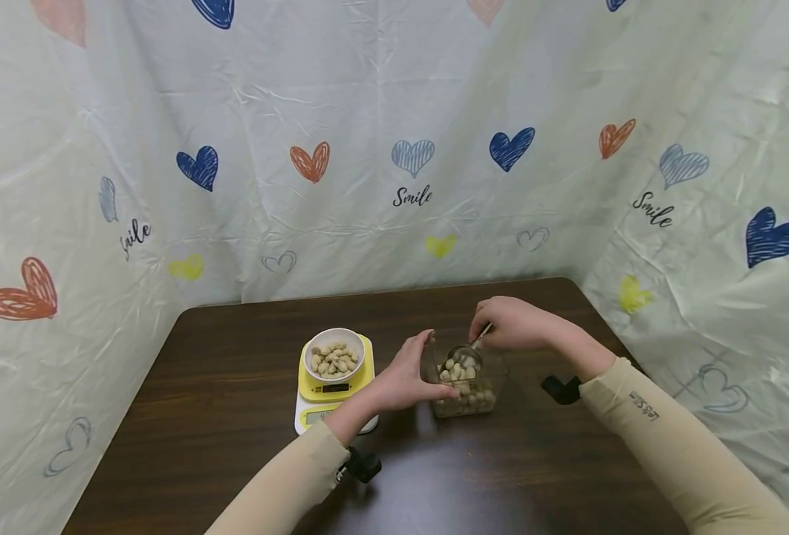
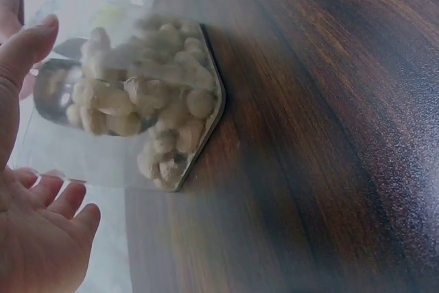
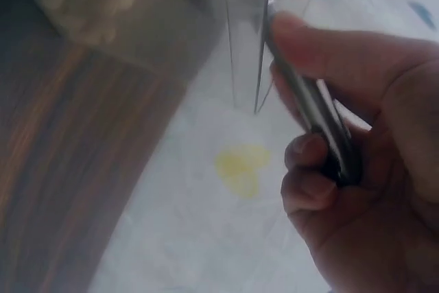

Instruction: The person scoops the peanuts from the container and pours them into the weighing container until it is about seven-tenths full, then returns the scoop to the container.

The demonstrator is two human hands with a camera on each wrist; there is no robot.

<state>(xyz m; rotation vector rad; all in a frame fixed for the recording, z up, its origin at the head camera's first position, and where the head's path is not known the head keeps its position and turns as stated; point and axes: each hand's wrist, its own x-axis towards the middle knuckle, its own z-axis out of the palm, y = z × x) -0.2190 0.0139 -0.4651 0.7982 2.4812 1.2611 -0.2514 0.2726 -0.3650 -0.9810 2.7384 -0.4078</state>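
Observation:
A clear container (image 1: 464,405) full of peanuts in their shells (image 2: 175,121) stands on the table. My left hand (image 1: 406,377) holds it at its left side, thumb across the near wall and fingers along the far side. My right hand (image 1: 511,324) grips the handle of a metal scoop (image 1: 466,357), whose bowl is down inside the container among the peanuts. In the right wrist view the fingers curl round the scoop handle (image 3: 315,111). Through the container's wall, the left wrist view shows peanuts in the scoop's bowl (image 2: 55,94).
Left of the container, a white bowl (image 1: 359,364) holding peanuts sits on a yellow and white kitchen scale (image 1: 305,397); its display is too small to read. The dark wooden table (image 1: 234,416) is backed by a white curtain (image 1: 348,245) printed with hearts.

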